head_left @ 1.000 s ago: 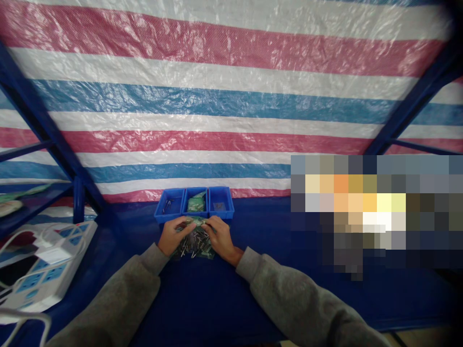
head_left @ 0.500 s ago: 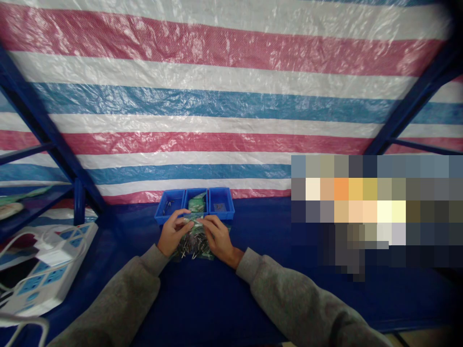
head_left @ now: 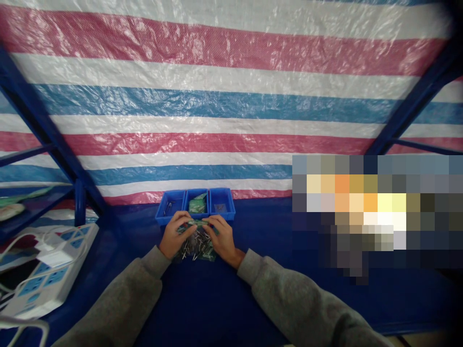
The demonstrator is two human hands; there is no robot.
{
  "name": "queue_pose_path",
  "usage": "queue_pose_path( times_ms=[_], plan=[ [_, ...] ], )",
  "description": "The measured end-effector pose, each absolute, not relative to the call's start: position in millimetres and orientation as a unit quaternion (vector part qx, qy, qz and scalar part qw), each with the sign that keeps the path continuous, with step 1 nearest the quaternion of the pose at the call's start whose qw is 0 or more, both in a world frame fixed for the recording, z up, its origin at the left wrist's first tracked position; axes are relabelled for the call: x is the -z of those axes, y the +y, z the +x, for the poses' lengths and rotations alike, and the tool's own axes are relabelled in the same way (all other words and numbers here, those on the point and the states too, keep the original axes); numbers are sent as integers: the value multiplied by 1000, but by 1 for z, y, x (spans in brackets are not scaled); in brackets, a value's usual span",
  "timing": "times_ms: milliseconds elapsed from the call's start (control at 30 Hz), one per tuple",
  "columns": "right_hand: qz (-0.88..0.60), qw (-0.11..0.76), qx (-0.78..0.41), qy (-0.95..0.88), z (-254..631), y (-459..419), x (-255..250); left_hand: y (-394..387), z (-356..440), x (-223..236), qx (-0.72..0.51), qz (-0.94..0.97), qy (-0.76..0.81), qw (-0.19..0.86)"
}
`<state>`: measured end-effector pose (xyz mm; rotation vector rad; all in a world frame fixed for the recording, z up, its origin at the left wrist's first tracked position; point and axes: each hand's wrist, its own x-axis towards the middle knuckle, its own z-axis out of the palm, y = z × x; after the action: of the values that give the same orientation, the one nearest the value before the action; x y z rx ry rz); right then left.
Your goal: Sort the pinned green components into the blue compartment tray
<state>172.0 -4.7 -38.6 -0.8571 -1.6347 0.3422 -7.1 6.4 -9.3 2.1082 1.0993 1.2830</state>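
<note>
Blue plastic bins (head_left: pixel 191 195), three, stand at 12 o'clock; left hand (head_left: pixel 175 236) and right hand (head_left: pixel 222 238) both grasp one packet of metal pins (head_left: pixel 197 246), fingers (head_left: pixel 188 222) clenched on its green edge

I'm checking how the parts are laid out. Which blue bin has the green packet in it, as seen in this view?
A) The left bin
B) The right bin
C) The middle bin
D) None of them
C: the green packet sits inside the middle blue bin.

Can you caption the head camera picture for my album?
Left hand and right hand hold a plastic bag of small metal parts by blue bins.
</note>
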Motion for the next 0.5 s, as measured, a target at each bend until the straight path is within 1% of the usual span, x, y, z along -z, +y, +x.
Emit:
queue_pose_path(
  times_ms=[67,233,333,500],
  plan=[
    [-366,594,-153,-700,171,-4,40,6,-7,12,-462,752,405,241],
    [-369,617,-167,-675,169,-2,46,4,-4,15,-479,690,409,357],
    [-360,613,-172,-682,170,-3,44,3,-4,14,-482,669,420,380],
    [-319,581,-166,-730,174,-7,36,2,-3,9,-491,642,408,424]
  ],
)
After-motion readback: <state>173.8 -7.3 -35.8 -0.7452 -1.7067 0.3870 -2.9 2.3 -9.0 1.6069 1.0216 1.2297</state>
